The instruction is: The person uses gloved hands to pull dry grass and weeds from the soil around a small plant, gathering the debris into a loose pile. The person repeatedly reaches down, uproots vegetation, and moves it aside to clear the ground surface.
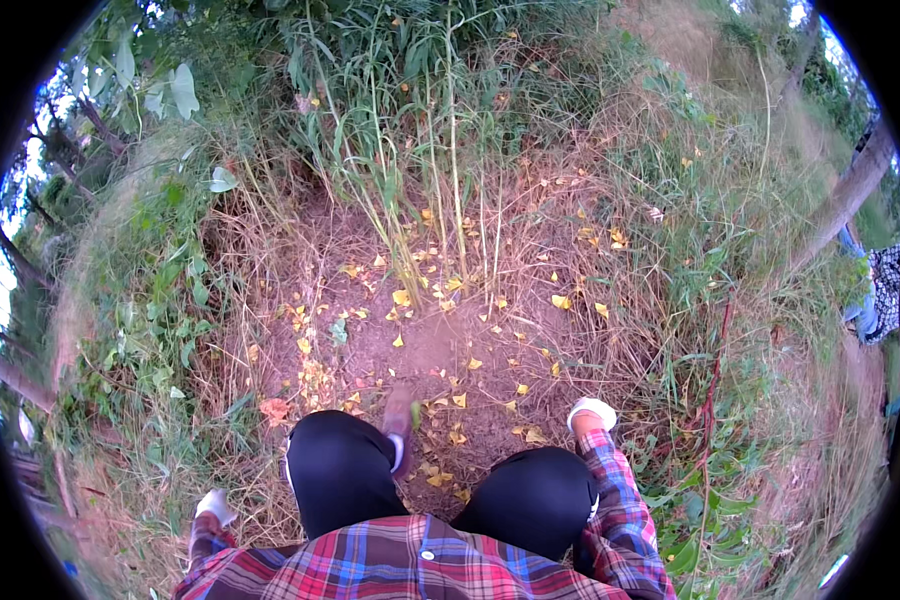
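Note:
My right hand (594, 412), in a white glove, hangs beside my right knee, above dry grass at the edge of the bare soil. No object shows in it, and its fingers are foreshortened. My left hand (215, 505), gloved in white and blurred, is out to the left over dry grass, away from my knee. How its fingers are set does not show. Before me stands a clump of tall green weed stalks (412, 270), rooted in brown soil (435, 337). Small yellow fan-shaped leaves (401, 298) lie scattered around its base.
My blurred shoe (399, 420) is forward on the soil. Broad-leaved vines (184, 285) grow at left. A reddish stem (714, 375) rises at right. A leaning tree trunk (847, 195) stands farther right, near another person in patterned clothing (885, 289).

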Tool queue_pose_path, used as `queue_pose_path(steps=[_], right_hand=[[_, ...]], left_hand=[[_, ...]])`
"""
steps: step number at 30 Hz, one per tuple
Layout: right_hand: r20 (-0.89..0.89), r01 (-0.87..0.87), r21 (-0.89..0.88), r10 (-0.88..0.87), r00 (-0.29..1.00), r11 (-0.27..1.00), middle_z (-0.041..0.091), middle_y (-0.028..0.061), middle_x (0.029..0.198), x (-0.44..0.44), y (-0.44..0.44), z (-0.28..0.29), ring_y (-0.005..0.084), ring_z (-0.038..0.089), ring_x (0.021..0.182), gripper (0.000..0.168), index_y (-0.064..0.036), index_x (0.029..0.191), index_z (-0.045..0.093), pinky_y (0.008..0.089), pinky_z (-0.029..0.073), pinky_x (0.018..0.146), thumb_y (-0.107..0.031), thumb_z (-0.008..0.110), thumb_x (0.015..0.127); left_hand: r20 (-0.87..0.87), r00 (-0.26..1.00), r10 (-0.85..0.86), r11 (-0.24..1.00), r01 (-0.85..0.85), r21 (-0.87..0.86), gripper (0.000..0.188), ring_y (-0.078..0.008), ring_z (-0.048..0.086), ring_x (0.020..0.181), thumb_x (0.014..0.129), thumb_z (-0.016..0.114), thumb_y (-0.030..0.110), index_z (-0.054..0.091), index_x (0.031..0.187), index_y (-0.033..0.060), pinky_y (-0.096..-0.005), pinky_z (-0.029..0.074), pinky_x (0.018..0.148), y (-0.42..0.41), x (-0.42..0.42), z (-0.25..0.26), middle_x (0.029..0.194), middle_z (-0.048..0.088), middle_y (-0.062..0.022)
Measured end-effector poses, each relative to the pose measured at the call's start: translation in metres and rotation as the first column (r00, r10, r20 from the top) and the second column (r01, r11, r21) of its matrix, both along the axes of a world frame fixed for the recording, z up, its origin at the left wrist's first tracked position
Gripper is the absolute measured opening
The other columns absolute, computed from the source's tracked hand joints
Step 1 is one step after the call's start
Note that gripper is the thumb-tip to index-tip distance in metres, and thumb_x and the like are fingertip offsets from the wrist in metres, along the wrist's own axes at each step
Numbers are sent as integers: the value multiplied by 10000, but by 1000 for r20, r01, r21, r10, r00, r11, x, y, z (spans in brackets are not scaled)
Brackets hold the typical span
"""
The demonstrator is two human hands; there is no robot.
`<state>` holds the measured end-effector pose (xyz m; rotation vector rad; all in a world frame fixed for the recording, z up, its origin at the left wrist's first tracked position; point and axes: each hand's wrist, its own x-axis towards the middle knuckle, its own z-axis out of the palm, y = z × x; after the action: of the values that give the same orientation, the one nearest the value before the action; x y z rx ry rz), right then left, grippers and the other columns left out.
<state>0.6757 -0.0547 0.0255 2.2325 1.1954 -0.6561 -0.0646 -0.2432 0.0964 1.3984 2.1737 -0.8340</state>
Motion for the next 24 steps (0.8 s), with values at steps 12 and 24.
queue_pose_path(steps=[12, 24], right_hand=[[32, 40, -42, -39, 999, 998, 637, 100, 1094, -21, -3, -4, 278, 604, 1038, 259, -134, 1019, 677, 362, 488, 827, -237, 567, 808], [-147, 209, 244, -177, 973, 947, 598, 196, 1097, -21, 38, -5, 353, 561, 1038, 431, -79, 1059, 611, 431, 440, 887, -410, 406, 875]], left_hand=[[342, 635, -693, 716, 550, 429, 375, -354, 607, 791, 864, 474, 411, 638, 803, 79, -453, 469, 708, 282, 249, -39, 785, 633, -163], [462, 379, -802, 588, 638, 498, 313, -325, 577, 957, 826, 453, 216, 591, 1072, 80, -422, 451, 854, 375, 344, -99, 1006, 607, -148]])
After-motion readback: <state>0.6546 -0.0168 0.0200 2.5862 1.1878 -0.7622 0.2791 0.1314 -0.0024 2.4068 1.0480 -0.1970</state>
